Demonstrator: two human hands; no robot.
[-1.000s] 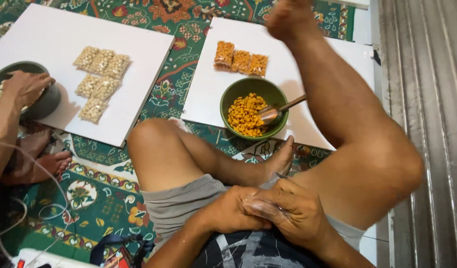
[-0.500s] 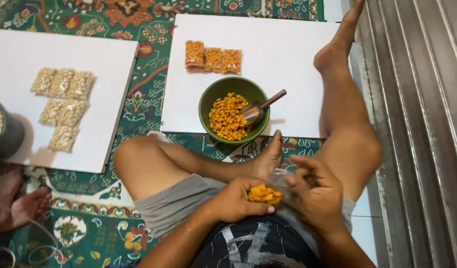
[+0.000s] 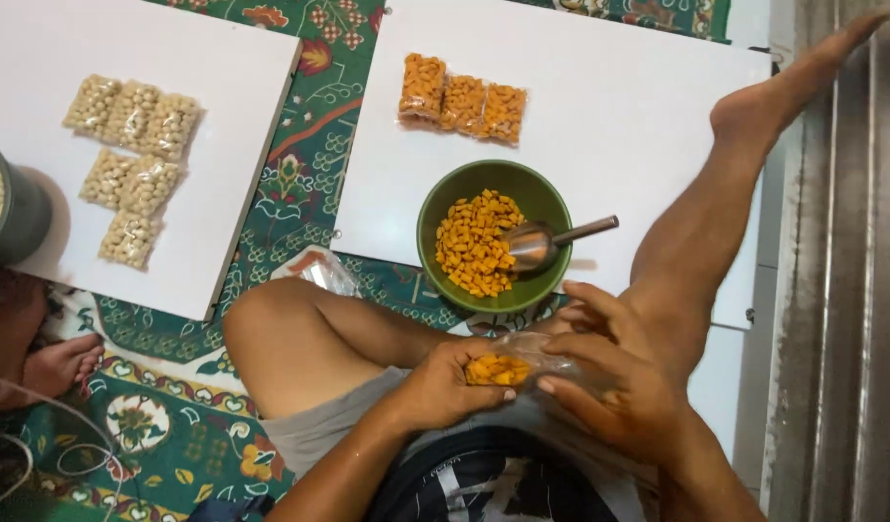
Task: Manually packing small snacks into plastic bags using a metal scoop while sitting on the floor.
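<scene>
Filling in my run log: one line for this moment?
left hand: holds small clear bag of orange snacks | right hand: on bag's open end | green bowl, scoop: ahead

Pale snack packets [image 3: 131,159] on white board [image 3: 223,116]

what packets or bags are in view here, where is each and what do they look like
Small clear bag: held between left hand and right hand, partly filled with orange snack pieces.
Three orange snack packets: side by side on the right white board, above the green bowl.
Six pale snack packets: on the left white board, in rows of three, two and one.
Clear empty bags: on the patterned mat by the knee, crumpled.
</scene>
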